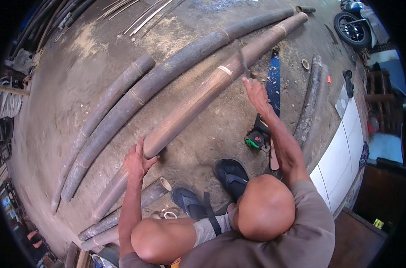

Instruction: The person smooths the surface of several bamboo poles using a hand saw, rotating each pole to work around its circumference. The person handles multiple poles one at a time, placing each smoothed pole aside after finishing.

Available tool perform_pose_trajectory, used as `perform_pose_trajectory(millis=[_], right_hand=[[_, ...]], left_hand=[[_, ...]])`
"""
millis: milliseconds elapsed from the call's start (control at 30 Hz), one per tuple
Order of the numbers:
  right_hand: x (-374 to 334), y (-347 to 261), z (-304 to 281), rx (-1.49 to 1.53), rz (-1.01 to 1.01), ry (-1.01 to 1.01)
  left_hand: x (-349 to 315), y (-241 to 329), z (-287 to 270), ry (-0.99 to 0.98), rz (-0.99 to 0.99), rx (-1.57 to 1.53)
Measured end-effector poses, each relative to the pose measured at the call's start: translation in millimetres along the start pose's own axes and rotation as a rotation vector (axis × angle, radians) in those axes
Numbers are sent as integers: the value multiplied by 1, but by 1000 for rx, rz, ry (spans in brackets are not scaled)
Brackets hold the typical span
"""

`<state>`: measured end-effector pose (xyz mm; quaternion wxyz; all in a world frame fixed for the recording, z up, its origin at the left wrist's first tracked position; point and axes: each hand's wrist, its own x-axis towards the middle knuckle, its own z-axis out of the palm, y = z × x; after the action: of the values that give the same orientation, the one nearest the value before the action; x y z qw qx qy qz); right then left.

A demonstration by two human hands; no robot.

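A long brown bamboo pole (185, 114) with pale, scraped node rings runs slantwise from near left to far right. My left hand (138, 160) is closed around its near part, the thumb on the right side. In my right hand (256, 94) is a knife, its dark narrow blade (243, 61) pointing away from me and lying against the pole's right side beyond a pale node. The knife's handle is hidden in my fist. A blue saw blade (273, 82) with wood chips on it lies under and beside my right wrist. A black-and-green tape measure (255, 139) lies close to my right forearm.
Grey bamboo poles (176, 67) lie left of the brown one, and shorter pieces (156, 192) lie near my left knee. A weathered pole (309, 98) rests at right beside white tiles (337, 165). A motorcycle wheel (351, 30) stands far right. My sandalled feet are below the pole.
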<state>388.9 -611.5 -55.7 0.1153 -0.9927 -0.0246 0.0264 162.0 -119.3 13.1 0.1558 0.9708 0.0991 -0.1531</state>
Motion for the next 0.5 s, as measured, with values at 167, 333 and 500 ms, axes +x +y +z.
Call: perform_pose_trajectory(millis=[167, 333, 500], right_hand=[[-33, -94, -18, -63, -270, -185], [9, -1, -4, -349, -385, 1], [-26, -68, -14, -84, -249, -207]], left_hand=[[-6, -19, -24, -56, -66, -3], [11, -13, -16, -85, -25, -72], [13, -23, -19, -82, -20, -81]])
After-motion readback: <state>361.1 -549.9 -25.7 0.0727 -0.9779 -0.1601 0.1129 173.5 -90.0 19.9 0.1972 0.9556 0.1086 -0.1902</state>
